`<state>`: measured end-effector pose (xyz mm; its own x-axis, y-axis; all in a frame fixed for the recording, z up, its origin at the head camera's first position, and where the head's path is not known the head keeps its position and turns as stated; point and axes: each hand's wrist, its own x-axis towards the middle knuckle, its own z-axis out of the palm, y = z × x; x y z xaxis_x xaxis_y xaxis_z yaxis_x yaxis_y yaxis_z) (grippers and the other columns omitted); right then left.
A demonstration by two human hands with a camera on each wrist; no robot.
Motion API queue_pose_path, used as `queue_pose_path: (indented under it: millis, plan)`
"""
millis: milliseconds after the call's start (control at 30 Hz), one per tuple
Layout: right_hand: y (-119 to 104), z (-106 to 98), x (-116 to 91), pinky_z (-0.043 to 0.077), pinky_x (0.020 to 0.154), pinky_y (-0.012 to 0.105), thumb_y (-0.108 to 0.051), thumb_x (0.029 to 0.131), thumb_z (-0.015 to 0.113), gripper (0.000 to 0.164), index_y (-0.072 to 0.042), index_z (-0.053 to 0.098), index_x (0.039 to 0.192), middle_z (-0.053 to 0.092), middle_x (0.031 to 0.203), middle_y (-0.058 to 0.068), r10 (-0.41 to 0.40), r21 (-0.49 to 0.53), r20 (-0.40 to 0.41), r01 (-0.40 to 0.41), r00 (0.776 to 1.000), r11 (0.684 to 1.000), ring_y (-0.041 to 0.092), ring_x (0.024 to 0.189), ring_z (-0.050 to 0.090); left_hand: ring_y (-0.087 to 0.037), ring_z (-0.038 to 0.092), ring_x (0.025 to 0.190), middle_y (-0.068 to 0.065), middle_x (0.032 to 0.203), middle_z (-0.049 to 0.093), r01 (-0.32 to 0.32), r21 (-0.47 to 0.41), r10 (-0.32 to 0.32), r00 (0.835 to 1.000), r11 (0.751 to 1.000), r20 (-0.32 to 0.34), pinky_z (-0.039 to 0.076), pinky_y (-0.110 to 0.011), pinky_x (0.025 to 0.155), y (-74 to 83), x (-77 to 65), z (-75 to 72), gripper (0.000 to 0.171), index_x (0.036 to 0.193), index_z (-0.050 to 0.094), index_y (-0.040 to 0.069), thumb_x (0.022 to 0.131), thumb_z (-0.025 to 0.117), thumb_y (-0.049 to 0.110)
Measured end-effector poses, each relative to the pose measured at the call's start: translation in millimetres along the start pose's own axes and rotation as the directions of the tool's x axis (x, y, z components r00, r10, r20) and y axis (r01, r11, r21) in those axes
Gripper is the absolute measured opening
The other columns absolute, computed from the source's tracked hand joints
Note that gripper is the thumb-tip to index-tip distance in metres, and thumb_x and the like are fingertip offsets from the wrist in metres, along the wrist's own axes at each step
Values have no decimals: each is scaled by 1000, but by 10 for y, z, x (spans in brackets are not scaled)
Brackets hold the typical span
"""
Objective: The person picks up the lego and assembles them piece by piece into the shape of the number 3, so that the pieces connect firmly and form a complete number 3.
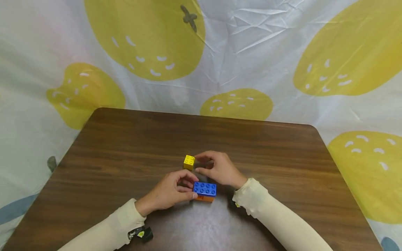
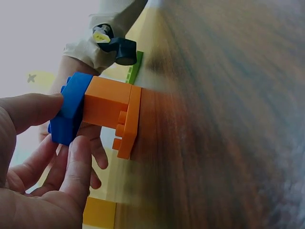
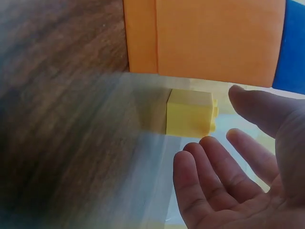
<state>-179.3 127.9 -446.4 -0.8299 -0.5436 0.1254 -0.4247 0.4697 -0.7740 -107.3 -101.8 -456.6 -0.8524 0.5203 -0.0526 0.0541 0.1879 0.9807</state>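
My left hand [image 1: 169,190] pinches the left end of a blue toy building brick [image 1: 205,189] between thumb and fingers. Below the blue brick sits an orange brick [image 2: 107,101], resting on a thin orange plate [image 2: 129,124] whose studs stick out on one side. Beyond this stack stands a small yellow brick [image 1: 188,161], studs up on the table. My right hand [image 1: 221,168] holds nothing; its fingers are spread and gently bent, fingertips close to the yellow brick's right side. In the right wrist view, the yellow brick [image 3: 189,113] shows past the thumb and fingers.
A brown wood-grain table [image 1: 141,139] lies under everything. Behind and around it hangs a white cloth [image 1: 220,62] printed with yellow fruit. In the left wrist view a green piece [image 2: 135,68] lies beyond the stack, near the right wrist.
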Motion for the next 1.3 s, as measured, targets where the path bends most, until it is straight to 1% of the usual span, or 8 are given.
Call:
queue_pose_path:
  millis: [167, 333, 533, 800, 1033, 1300]
  plan:
    - [29, 21, 54, 65, 90, 39, -20, 91, 86, 43, -7, 72, 130, 76, 124, 11, 3, -10, 25, -3, 1000, 1000, 25, 110, 74, -24, 68, 108, -14, 123, 68, -6, 3, 6, 1000, 1000, 2, 62, -25, 91, -3, 2, -15, 39, 124, 66, 2, 91, 84, 11]
    - [44, 33, 112, 64, 90, 36, -22, 90, 87, 45, -8, 72, 130, 76, 123, 10, 7, -56, 12, -6, 1000, 998, 23, 107, 74, -24, 68, 108, -15, 124, 68, -15, 1, 15, 1000, 1000, 5, 62, -26, 91, 2, 4, -28, 39, 124, 66, 2, 91, 84, 12]
    - [42, 39, 147, 64, 90, 37, -24, 90, 86, 45, -9, 72, 130, 76, 122, 9, 8, -90, 9, -7, 1000, 996, 23, 106, 74, -23, 67, 108, -14, 124, 68, 0, 0, 0, 1000, 1000, 4, 62, -25, 90, 12, 16, -24, 39, 124, 67, 4, 91, 85, 14]
    - [76, 67, 191, 63, 89, 37, -26, 91, 86, 46, -9, 72, 132, 77, 116, 7, 21, -116, -1, -21, 1000, 993, 21, 101, 73, -23, 68, 107, -13, 122, 68, 6, 8, -6, 1000, 1000, 2, 62, -26, 91, 16, 13, -16, 39, 123, 67, 4, 91, 86, 14]
    - [100, 92, 235, 62, 86, 32, -28, 91, 86, 44, -12, 74, 131, 79, 110, 4, 35, -129, 8, -34, 999, 991, 15, 95, 74, -23, 68, 107, -13, 121, 68, 10, 7, -10, 1000, 1000, 6, 62, -26, 91, 10, 9, -15, 39, 124, 67, 4, 91, 85, 14]
    - [80, 97, 246, 61, 84, 32, -28, 91, 85, 39, -13, 76, 126, 80, 106, 2, 44, -131, 2, -43, 999, 990, 13, 91, 72, -24, 68, 108, -13, 122, 68, 14, 10, -15, 1000, 1000, 13, 62, -26, 91, 9, 13, -17, 39, 124, 67, 4, 91, 85, 14]
